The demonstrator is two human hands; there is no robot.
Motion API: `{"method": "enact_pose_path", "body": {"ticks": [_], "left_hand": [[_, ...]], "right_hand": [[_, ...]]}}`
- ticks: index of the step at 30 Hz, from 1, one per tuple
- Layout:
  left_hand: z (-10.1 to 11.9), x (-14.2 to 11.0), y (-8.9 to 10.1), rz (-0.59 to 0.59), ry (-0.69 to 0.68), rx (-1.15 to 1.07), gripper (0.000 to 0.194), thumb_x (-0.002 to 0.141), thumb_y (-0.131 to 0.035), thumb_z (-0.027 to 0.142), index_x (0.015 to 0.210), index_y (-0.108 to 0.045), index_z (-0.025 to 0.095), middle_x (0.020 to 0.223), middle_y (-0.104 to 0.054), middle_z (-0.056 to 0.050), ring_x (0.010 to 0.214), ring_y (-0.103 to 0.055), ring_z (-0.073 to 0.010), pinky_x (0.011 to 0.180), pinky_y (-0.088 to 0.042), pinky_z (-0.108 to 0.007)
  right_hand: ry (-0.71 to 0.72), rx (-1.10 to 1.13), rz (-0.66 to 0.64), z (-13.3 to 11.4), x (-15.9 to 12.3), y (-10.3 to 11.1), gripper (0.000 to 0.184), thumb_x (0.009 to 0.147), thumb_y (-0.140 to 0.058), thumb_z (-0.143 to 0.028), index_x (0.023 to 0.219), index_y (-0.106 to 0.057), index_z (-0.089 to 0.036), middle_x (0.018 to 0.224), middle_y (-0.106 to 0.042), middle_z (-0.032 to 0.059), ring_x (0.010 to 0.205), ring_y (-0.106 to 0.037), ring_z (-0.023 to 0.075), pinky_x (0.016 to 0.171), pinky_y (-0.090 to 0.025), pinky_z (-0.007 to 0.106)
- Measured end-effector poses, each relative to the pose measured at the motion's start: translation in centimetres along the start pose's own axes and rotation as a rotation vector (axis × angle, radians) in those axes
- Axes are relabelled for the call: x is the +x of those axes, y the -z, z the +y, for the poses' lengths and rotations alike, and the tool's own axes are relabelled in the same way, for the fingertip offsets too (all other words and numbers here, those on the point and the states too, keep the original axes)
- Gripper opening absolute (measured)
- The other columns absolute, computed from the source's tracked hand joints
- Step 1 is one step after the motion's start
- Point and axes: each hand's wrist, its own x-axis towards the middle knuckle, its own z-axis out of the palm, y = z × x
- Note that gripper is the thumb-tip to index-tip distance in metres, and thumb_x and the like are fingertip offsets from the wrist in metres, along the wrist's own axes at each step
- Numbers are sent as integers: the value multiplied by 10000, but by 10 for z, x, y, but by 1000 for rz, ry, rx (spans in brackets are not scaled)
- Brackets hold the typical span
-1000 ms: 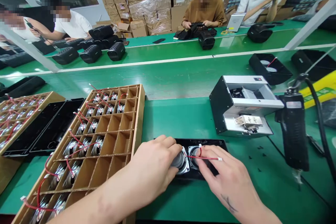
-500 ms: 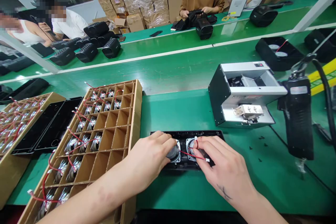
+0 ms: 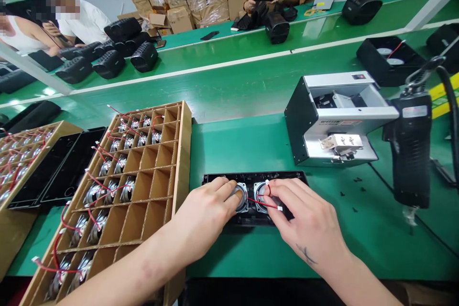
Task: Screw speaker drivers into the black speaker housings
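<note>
Two small round speakers sit side by side in a black plastic speaker panel [image 3: 251,220] on the bench. My left hand [image 3: 210,210] grips the left speaker [image 3: 242,199], its fingers bent over the rim and covering much of it. Around the right speaker [image 3: 258,196] the fingers of my right hand [image 3: 304,220] are closed, hiding its right side. A red wire [image 3: 263,202] with a white plug runs between the speakers and ends by my right fingers.
Left of the panel stands a divided cardboard tray [image 3: 185,153] of wired speakers. A silver screw feeder [image 3: 340,119] stands at the back right, beside a hanging black electric screwdriver [image 3: 410,148]. Loose screws [image 3: 355,209] lie on the mat. Co-workers sit beyond the green line [image 3: 229,81].
My left fingers have shifted over the left speaker, with a fingertip now on its face. My right hand keeps its hold. Across the line, a co-worker has raised a flat dark object.
</note>
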Motion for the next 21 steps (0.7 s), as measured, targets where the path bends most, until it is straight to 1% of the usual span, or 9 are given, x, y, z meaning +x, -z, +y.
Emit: {"method": "enact_pose_path", "body": {"ticks": [3,6,12,15,17,19,21], "left_hand": [[0,0,0,12,2,8,196,977,-593,80,1158,-635,142,1211,-703,-112,1107,-662,-287,896,-629,-422],[-1,-1,-2,15,2,5,216,962,-604,63,1162,-638,136,1207,-704,-106,1104,-663,-290,890,-633,-422],[-1,-2,-3,-2,19,15,248,974,-601,71,1210,-635,141,1262,-697,-97,1144,-656,-281,937,-630,-419],[0,2,-2,-17,21,37,230,964,-608,60,1179,-654,128,1262,-706,-105,1145,-667,-287,919,-641,-412],[2,5,0,-26,14,55,250,945,-623,52,1184,-666,114,1274,-712,-122,1168,-671,-305,935,-641,-429],[3,3,2,-23,4,103,321,928,-629,51,1243,-664,102,1316,-708,-144,1207,-672,-325,982,-626,-460],[5,-5,4,11,-5,180,374,935,-564,41,1288,-662,112,1371,-692,-149,1237,-672,-322,1008,-613,-461]], "right_hand": [[0,-4,3,0,1,0,58,988,-621,-133,1006,-632,-187,1001,-680,-9,946,-624,140,829,-481,267],[-1,-7,2,-1,2,-1,56,987,-624,-133,1005,-632,-185,997,-683,-10,945,-625,141,827,-481,271],[12,-3,3,-1,2,1,50,985,-633,-132,994,-630,-181,998,-689,-2,945,-629,146,818,-489,283],[27,8,-23,-1,4,0,53,991,-633,-139,1019,-647,-182,1034,-702,9,958,-633,159,812,-499,306],[48,21,-56,-4,7,-1,72,998,-633,-148,1046,-664,-191,1057,-717,7,950,-640,169,812,-507,331],[88,29,-89,-6,9,4,148,1007,-615,-138,1129,-671,-199,1113,-733,5,964,-659,174,886,-519,367],[149,45,-71,-6,8,19,276,1005,-576,-79,1246,-647,-193,1199,-736,16,1047,-681,171,1028,-508,388]]}}
